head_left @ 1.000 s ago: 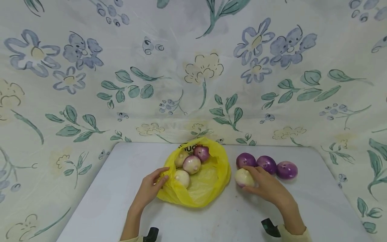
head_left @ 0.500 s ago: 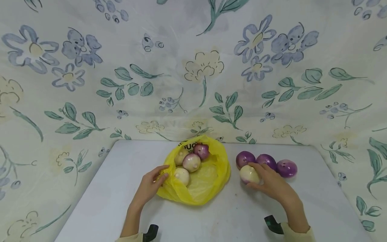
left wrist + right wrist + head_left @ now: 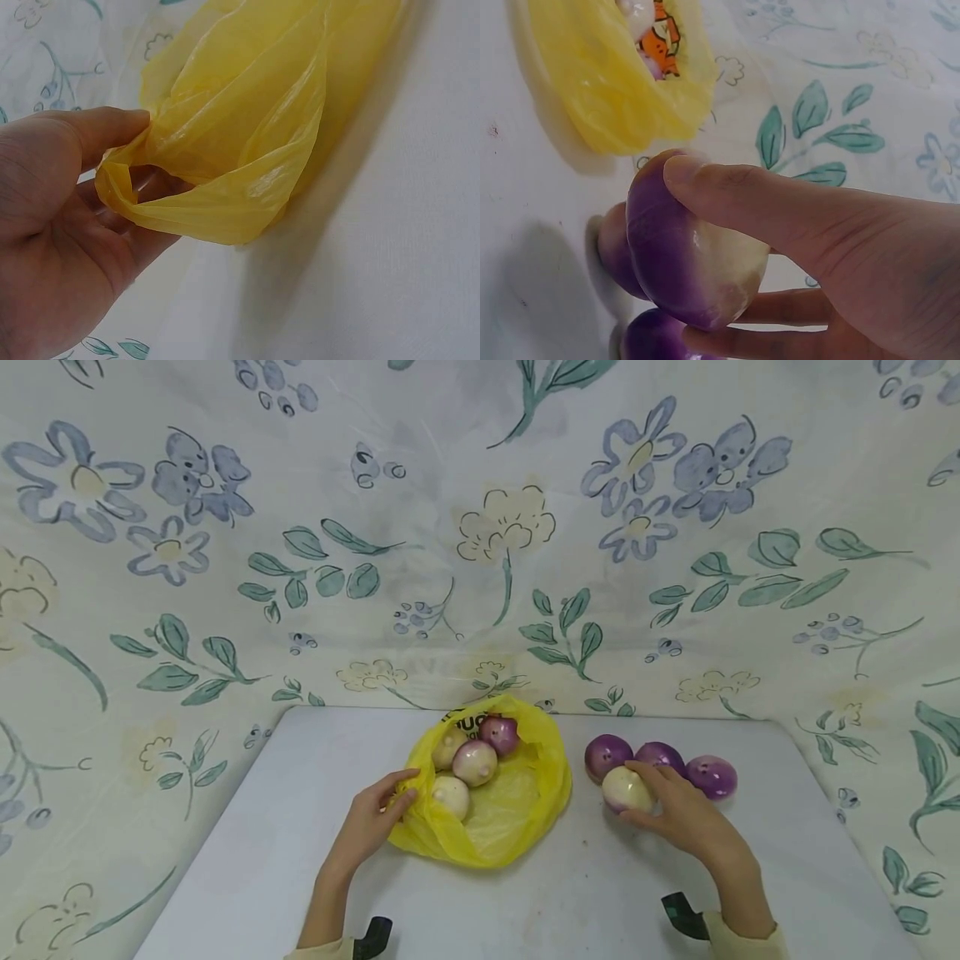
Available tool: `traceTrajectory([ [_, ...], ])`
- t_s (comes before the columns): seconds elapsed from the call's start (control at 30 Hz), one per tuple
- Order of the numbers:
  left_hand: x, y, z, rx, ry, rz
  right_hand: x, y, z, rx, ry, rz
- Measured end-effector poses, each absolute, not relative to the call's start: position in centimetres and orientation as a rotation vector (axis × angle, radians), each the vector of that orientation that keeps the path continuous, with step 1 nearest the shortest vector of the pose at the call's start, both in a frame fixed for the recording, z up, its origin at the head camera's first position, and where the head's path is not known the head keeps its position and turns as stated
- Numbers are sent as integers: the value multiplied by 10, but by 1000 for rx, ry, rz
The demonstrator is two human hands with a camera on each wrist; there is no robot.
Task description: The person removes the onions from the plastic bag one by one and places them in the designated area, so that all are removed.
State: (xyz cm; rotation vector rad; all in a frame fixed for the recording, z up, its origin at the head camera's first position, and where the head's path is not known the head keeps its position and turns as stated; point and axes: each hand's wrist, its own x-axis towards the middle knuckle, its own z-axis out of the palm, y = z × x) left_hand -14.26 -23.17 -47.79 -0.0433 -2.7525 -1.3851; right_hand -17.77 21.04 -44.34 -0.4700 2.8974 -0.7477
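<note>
My right hand (image 3: 678, 810) grips a purple-and-white turnip (image 3: 624, 790) between thumb and fingers, with its pale side up in the head view. In the right wrist view, the held turnip (image 3: 694, 240) shows a deep purple half and a cream half. Three purple-topped turnips (image 3: 711, 777) sit in a row just behind that hand. On the left, my left hand (image 3: 367, 822) pinches the rim of a yellow plastic bag (image 3: 555, 793). The left wrist view has the bag's folded edge (image 3: 240, 202) between thumb and fingers. Several turnips (image 3: 476, 763) lie inside the wide-mouthed bag.
A white table (image 3: 540, 910) bears everything, with small dark specks on its top. Behind it hangs a white cloth (image 3: 450, 543) printed with flowers and leaves, which also runs along both sides.
My right hand has moved a little to the right with the turnip, towards the row of purple ones. My left hand keeps hold of the bag, and the turnips inside lie unchanged.
</note>
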Motion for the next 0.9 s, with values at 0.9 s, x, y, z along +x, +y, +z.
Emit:
traceTrajectory([
  [0.9,-143,-231,-479,-52,-2759,-1394,-178,240,-437,-452,2968,-833],
])
